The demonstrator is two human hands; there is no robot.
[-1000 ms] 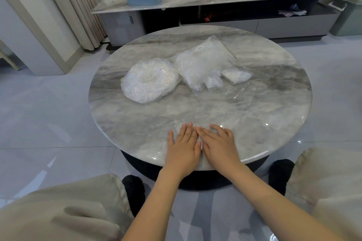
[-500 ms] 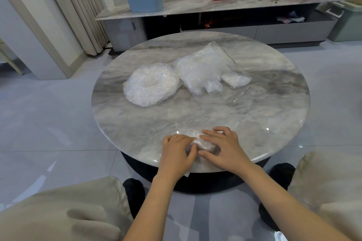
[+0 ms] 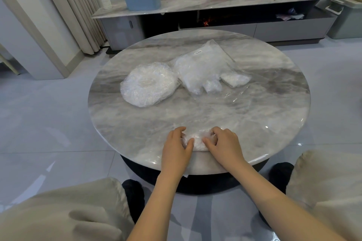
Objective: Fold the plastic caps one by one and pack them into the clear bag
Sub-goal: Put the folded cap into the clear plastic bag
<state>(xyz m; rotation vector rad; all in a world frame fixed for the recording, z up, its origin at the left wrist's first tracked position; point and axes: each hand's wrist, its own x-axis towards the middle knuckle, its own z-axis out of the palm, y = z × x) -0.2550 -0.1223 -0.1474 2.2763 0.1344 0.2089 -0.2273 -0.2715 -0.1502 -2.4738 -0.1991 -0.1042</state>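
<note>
Plastic cap [image 3: 197,140] between both hands, cap stack [image 3: 148,84] beyond.

You work in soft, even daylight with faint shadows. Glare spots sit on the counter [image 3: 199,107] near its right edge and on the glossy floor [image 3: 49,143]. Wide-angle distortion bends the edges; the far shelf [image 3: 195,4] blurs at top right.

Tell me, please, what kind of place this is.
Probably a home living room: a round marble coffee table, a low TV cabinet along the wall, and floor-length curtains on the left.
</note>
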